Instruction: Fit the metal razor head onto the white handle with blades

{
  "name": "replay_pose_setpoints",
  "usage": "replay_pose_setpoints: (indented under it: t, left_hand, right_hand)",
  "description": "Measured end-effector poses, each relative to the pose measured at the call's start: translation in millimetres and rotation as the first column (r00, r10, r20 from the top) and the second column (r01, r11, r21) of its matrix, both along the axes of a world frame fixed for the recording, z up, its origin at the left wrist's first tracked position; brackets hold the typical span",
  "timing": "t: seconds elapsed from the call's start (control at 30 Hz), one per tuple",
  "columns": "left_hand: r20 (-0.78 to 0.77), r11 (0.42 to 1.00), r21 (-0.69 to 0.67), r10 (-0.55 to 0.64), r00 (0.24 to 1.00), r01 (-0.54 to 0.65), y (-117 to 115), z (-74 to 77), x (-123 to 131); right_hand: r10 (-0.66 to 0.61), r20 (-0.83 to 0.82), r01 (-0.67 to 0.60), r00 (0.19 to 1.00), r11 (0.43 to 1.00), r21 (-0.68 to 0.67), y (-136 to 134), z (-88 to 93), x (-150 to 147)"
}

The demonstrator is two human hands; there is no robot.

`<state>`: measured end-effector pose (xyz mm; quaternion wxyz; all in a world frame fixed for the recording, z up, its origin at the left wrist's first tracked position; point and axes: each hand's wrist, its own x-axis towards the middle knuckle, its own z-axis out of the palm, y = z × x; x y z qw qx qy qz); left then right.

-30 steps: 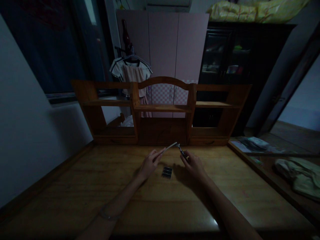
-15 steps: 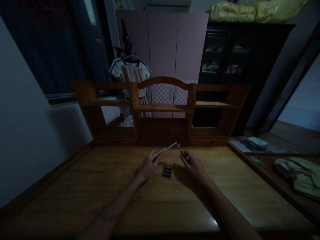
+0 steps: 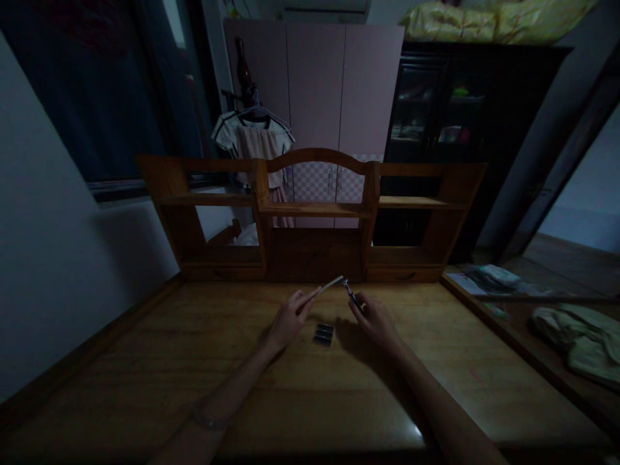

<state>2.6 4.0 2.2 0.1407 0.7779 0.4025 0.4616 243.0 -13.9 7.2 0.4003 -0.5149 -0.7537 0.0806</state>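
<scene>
Head camera view, looking forward and down in a dim room: two bare hands work above a wooden surface point(image 3: 194, 361), both arms reaching in from the bottom edge. The left hand point(image 3: 289, 318) has its fingers closed around a thin pale stick point(image 3: 332, 284), which points away from the person, up and to the right. A bracelet point(image 3: 211, 421) circles the left forearm. The right hand point(image 3: 376, 318) has its fingers wrapped around a dark-handled tool point(image 3: 352, 296) with a small shiny metal head, tilted up and to the left. The far end of the stick and the tool's head meet, or nearly meet, between and just beyond the hands; whether they touch is too small to tell.

On the surface between the two wrists, nearer the left one, lies a small flat case point(image 3: 323, 334) with dark bars set in a row. It is apart from both hands.

Along the back of the surface stands a wooden shelf unit point(image 3: 314, 210) with an arched top in the middle. Behind it are a pink cupboard point(image 3: 314, 84), a white top point(image 3: 231, 132) with dark trim on a hanger to the left, and a dark cabinet point(image 3: 489, 97) to the right, carrying yellow bundles point(image 3: 450, 24). Beyond the right edge of the surface lies a crumpled pale green cloth point(image 3: 581, 342).
</scene>
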Motion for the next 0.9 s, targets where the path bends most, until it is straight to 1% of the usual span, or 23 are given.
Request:
replay_pose_setpoints:
  t: [0.27, 0.5, 0.9]
  left_hand:
    - [0.019, 1.000, 0.016, 0.004, 1.000, -0.004, -1.7, 1.2, -0.4]
    - [0.019, 0.999, -0.004, -0.046, 0.999, 0.046, -1.6, 1.8, -0.1]
    - [-0.002, 1.000, -0.013, -0.028, 1.000, 0.028, -1.3, 1.8, -0.5]
  right_hand:
    - [0.005, -0.005, -0.005, 1.000, 1.000, -0.010, -2.5, 3.7, -0.8]
    - [-0.011, 0.002, 0.011, 1.000, 1.000, -0.004, -2.8, 2.6, -0.3]
    - [0.019, -0.016, -0.019, 1.000, 1.000, -0.011, -4.5, 5.1, -1.1]
